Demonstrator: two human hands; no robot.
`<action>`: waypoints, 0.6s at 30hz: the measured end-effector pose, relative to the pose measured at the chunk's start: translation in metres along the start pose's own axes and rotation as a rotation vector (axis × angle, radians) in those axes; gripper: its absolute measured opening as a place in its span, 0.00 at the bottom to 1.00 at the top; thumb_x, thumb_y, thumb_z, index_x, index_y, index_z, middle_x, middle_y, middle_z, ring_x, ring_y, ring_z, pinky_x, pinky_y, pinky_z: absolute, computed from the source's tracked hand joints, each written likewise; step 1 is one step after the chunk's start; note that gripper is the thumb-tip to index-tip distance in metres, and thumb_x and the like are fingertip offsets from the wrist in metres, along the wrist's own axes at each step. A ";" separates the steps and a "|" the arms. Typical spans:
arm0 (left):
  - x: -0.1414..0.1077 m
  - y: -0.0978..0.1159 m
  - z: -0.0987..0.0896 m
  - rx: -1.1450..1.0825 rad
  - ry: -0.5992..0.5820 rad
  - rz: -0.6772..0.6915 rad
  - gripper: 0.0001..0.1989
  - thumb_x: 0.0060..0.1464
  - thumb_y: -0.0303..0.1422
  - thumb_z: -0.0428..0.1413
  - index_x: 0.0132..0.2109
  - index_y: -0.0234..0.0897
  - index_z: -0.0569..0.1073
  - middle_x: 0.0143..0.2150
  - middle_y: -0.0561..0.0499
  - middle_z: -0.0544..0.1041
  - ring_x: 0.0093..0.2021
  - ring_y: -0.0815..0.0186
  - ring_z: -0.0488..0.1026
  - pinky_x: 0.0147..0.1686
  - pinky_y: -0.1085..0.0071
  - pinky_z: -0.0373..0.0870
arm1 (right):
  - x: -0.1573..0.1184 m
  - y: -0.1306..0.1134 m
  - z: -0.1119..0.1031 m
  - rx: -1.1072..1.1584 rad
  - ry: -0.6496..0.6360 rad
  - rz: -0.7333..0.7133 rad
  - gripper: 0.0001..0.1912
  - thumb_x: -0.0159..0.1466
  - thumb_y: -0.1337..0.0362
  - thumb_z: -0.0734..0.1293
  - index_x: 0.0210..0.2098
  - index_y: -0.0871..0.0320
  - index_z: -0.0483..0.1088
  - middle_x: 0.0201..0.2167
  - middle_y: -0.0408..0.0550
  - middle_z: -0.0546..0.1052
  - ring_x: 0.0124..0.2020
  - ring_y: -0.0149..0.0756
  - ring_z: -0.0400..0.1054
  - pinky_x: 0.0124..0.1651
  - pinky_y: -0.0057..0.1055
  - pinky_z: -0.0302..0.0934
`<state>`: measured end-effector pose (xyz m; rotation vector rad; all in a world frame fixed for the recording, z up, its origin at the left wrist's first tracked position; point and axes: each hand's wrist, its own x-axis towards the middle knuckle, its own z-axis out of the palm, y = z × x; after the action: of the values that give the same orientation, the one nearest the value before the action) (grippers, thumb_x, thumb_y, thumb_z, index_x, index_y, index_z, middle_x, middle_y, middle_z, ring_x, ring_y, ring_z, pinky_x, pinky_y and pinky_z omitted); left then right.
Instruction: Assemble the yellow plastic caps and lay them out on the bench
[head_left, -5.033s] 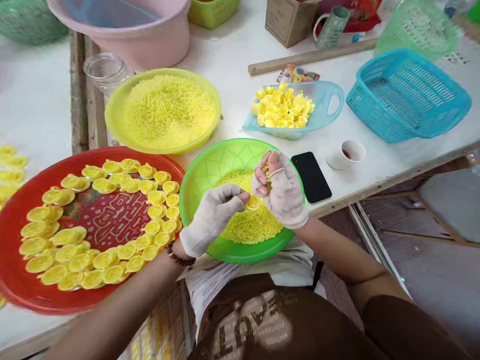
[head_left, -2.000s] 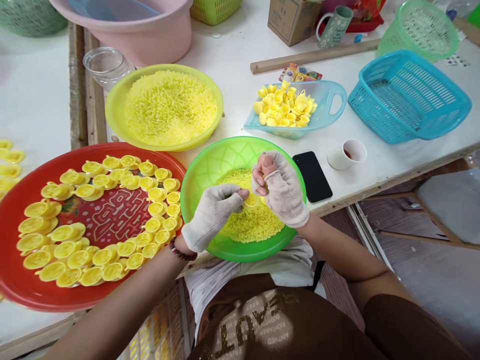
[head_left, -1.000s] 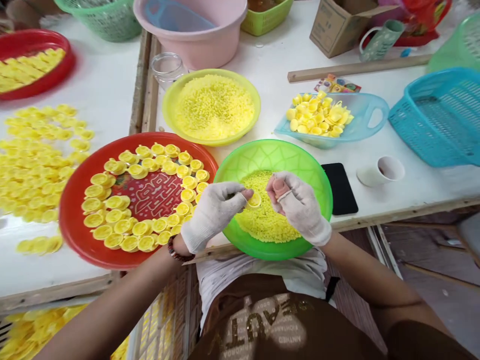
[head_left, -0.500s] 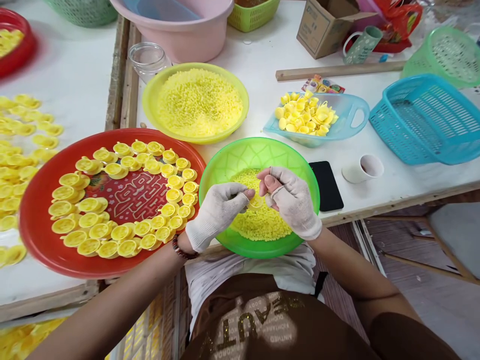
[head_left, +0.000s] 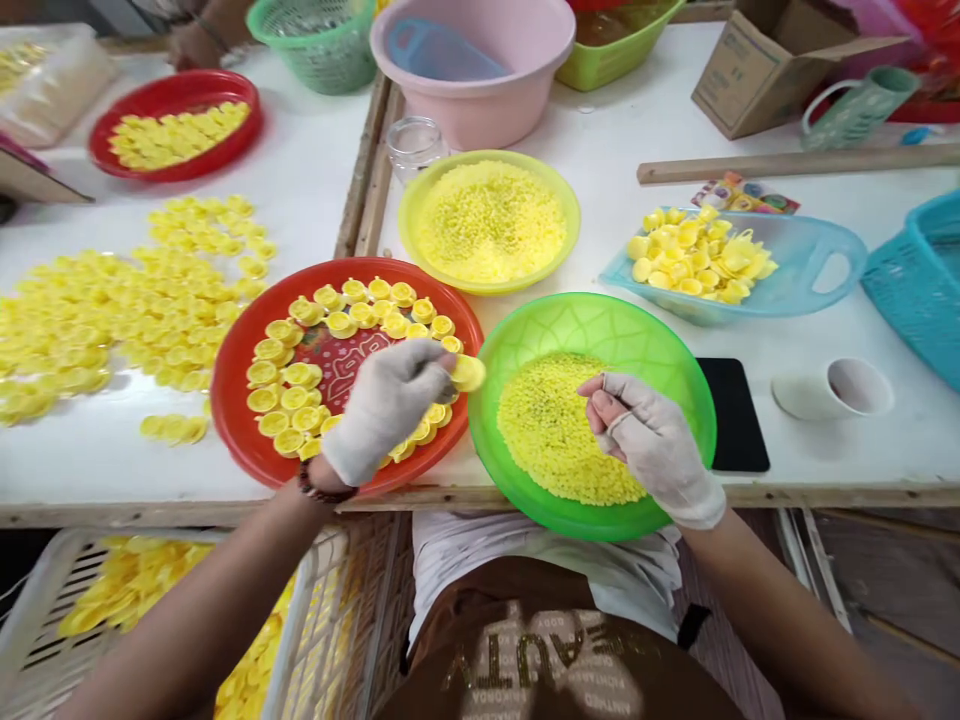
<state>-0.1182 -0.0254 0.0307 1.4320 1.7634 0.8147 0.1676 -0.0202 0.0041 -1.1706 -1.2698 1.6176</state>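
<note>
The left hand (head_left: 390,400) pinches a yellow piece (head_left: 470,374) above where the red tray (head_left: 229,395) and green bowl (head_left: 600,320) meet; its long axis runs left to right, free end pointing right. The right hand (head_left: 656,440) curls over the bowl's granules (head_left: 551,430); whether it holds anything, I cannot tell. The left hand blocks some discs (head_left: 262,400) in the tray.

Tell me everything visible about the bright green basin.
The green basin is round, looks like translucent plastic, and has curved lines patterning its far inner wall. Small yellow pellets lie in it. It sits mouth-up at the front edge of the table, appearing to jut past it. The right hand is over its right side; rim contact is unclear. A black phone is partly hidden by its right rim; the red tray is at its left.
</note>
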 end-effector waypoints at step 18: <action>0.041 -0.064 -0.082 0.709 0.426 0.108 0.15 0.66 0.40 0.51 0.45 0.35 0.78 0.45 0.47 0.76 0.47 0.57 0.71 0.45 0.64 0.64 | -0.003 0.013 0.020 -1.339 -0.544 -0.261 0.11 0.71 0.62 0.63 0.49 0.59 0.74 0.50 0.57 0.76 0.49 0.48 0.71 0.51 0.44 0.66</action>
<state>-0.2262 0.0004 0.0170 1.9131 2.4791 0.5958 0.1494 -0.0314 -0.0062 -1.1482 -2.9279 0.7610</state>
